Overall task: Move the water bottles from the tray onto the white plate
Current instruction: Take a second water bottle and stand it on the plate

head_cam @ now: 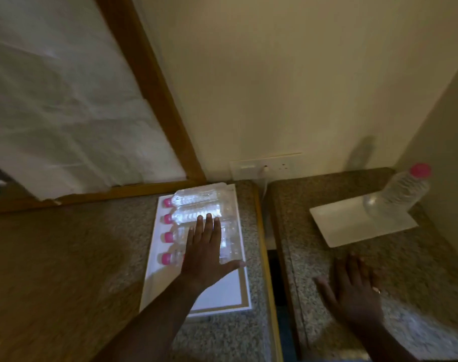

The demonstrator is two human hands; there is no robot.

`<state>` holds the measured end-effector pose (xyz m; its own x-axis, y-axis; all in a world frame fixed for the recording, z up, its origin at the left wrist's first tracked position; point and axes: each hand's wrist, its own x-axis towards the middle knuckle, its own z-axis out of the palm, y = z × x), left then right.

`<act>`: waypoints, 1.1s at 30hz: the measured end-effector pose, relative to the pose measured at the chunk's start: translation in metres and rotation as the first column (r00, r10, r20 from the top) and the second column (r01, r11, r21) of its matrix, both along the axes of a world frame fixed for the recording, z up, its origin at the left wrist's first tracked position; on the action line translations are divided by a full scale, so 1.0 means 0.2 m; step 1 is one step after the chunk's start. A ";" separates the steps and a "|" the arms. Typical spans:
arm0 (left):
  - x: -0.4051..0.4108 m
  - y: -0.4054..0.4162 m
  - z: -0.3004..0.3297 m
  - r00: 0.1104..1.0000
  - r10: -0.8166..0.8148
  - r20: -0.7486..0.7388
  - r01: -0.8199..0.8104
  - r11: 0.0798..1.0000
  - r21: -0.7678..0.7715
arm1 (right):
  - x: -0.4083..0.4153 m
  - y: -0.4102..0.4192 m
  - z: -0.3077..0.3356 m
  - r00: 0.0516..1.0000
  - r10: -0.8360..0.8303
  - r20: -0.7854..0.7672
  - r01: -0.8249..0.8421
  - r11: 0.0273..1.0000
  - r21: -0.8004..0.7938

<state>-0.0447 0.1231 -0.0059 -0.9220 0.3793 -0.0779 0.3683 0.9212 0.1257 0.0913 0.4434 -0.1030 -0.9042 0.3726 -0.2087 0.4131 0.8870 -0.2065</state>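
Note:
A white tray (217, 293) with a gold border lies on the left granite counter. Several clear water bottles with pink caps (196, 198) lie on it side by side, caps pointing left. My left hand (204, 249) hovers flat over the nearer bottles, fingers spread, gripping nothing. On the right counter sits a white rectangular plate (353, 226), and one pink-capped bottle (403, 190) stands upright on its far right corner. My right hand (353, 291) rests open on the right counter, in front of the plate. It looks blurred.
A narrow gap (277, 278) separates the two granite counters. A wall socket with a white cable (265, 169) sits behind the gap. A wood-framed panel (154, 82) leans at the back left. A wall closes off the right side.

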 end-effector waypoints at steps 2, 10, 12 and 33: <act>0.06 -0.11 -0.01 0.999 0.038 0.028 -0.038 0.999 0.012 | 0.00 -0.09 -0.02 0.999 0.041 -0.013 -0.041 0.999 0.008; 0.10 -0.29 -0.02 0.991 0.136 0.021 -0.136 0.991 0.015 | -0.01 -0.18 -0.06 0.997 0.081 -0.016 -0.081 0.997 0.010; 0.08 -0.31 -0.03 0.982 0.140 0.127 -0.146 0.989 0.038 | -0.01 -0.18 -0.06 0.997 0.079 -0.005 -0.079 0.997 0.018; 0.05 -0.43 0.41 0.983 -0.158 0.090 0.120 0.937 0.327 | -0.04 -0.21 0.02 0.985 0.056 0.160 -0.067 0.995 0.067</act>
<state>-0.0342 0.0380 0.0762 -0.8503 0.5252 -0.0325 0.4560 0.7662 0.4528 0.0840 0.4010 -0.0993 -0.8837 0.3365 -0.3255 0.3796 0.9219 -0.0774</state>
